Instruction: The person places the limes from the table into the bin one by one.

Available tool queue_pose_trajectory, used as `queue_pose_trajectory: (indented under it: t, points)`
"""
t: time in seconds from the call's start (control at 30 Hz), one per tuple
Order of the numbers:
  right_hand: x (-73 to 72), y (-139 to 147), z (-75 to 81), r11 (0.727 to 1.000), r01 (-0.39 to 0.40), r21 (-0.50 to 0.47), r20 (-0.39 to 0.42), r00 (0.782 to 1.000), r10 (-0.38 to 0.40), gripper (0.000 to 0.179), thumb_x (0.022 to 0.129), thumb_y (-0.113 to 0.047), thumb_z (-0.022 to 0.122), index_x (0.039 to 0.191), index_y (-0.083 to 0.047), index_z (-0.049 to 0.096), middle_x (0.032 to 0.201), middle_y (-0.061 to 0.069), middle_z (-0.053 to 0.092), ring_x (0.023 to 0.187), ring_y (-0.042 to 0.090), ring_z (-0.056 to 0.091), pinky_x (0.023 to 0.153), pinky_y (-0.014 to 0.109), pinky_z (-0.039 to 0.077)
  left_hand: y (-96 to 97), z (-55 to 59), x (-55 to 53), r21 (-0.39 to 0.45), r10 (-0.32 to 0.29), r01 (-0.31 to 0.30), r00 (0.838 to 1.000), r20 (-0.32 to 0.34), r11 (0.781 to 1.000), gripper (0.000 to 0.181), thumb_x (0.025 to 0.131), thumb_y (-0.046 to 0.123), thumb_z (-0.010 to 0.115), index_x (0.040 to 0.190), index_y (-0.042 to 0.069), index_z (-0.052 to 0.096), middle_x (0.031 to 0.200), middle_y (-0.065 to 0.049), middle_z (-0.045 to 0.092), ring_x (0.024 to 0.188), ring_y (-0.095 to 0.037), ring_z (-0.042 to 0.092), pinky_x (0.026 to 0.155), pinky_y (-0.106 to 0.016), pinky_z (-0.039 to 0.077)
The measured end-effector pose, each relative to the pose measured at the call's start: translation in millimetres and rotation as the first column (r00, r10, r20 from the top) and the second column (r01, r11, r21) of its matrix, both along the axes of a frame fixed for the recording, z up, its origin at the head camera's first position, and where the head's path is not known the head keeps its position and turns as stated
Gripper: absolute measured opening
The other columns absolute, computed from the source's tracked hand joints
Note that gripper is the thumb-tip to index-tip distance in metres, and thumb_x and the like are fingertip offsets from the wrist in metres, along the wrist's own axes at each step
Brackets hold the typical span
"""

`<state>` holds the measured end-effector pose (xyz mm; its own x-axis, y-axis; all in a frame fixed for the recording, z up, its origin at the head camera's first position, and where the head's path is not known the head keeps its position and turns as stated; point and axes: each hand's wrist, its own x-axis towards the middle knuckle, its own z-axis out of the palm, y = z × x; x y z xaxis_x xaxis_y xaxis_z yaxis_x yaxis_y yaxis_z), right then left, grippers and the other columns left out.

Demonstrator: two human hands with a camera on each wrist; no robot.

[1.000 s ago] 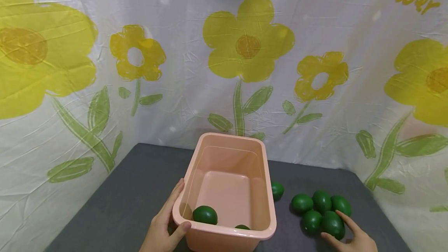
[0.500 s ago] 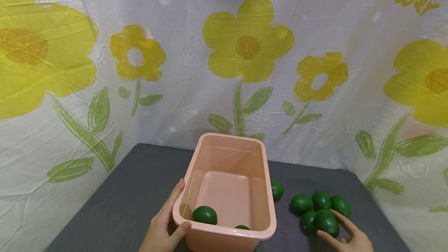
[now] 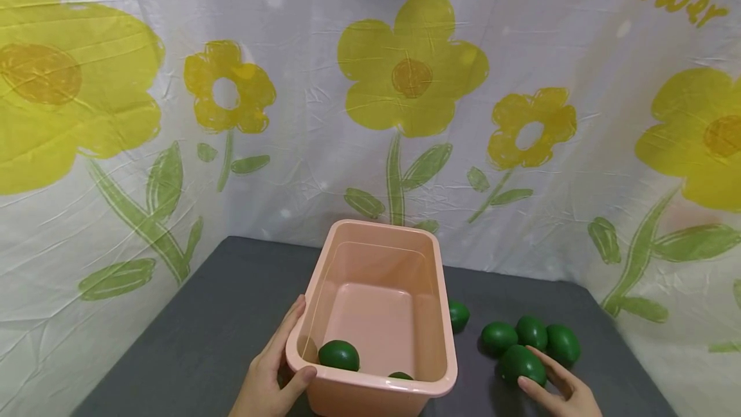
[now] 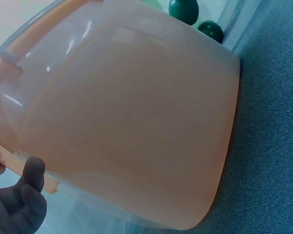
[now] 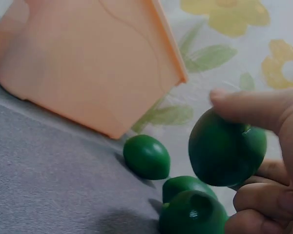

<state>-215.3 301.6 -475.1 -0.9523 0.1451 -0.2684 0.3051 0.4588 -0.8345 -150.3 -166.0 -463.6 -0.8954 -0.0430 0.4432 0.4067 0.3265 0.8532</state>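
My left hand [image 3: 269, 359] grips the near left corner of a pink plastic bin [image 3: 370, 383], thumb on the near rim and fingers along the left outer wall. Inside, a lime [image 3: 339, 356] lies in the near left corner, and the top of a second lime [image 3: 401, 376] peeks over the near rim. To the right of the bin, my right hand [image 3: 564, 386] holds another green lime [image 3: 521, 365] between thumb and fingers. The right wrist view shows this held lime [image 5: 224, 148] raised over a lime [image 5: 193, 214] on the table.
Close behind the held lime sit a lime [image 3: 499, 338], a middle lime [image 3: 531, 332] and a right-hand lime [image 3: 563, 344]. One more lime [image 3: 459, 316] is beside the bin's right wall. A flower-printed curtain [image 3: 312, 166] encloses the dark grey table [image 3: 191, 333].
My right hand has lifted the front lime off the group and carried it left, so it now covers the lime behind it. The left hand and bin have stayed in place.
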Motion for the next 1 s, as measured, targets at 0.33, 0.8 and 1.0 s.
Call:
queue_pose_trajectory:
  t: [0.33,0.8,1.0]
  points:
    - [8.3,-12.6,1.4,0.979,0.083,-0.184,0.017,0.997,-0.081,0.063,0.090,-0.049,0.082,0.148,-0.040,0.058,0.115,0.006,0.076,0.050,0.012,0.044,0.055,0.032,0.050,-0.4,0.1,0.0,0.000,0.009,-0.009,1.000,0.027,1.000,0.082,0.097,0.013,0.075,0.166,0.033,0.036,0.172,-0.009,0.034,0.136,-0.048,0.053,0.081,-0.030,0.064]
    - [15.4,-39.1,9.6,0.939,0.052,-0.339,-0.077,0.994,-0.083,0.034,0.095,-0.035,0.079,0.111,-0.063,0.068,0.052,-0.006,0.037,0.042,0.009,0.029,0.043,0.028,0.042,-1.2,0.5,-1.3,-0.004,-0.012,0.012,1.000,-0.006,1.000,0.083,0.096,0.010,0.075,0.167,0.030,0.035,0.173,-0.003,0.033,0.139,-0.046,0.050,0.087,-0.035,0.063]
    - [15.1,-46.0,12.3,0.915,0.010,-0.403,-0.163,0.983,-0.082,0.036,0.100,-0.025,0.075,0.114,-0.058,0.070,0.051,-0.005,0.036,0.044,0.012,0.023,0.040,0.035,0.036,-0.4,0.1,-0.6,0.012,-0.009,0.009,1.000,0.013,1.000,0.083,0.097,0.012,0.075,0.167,0.030,0.035,0.173,-0.009,0.033,0.137,-0.046,0.052,0.084,-0.032,0.064]
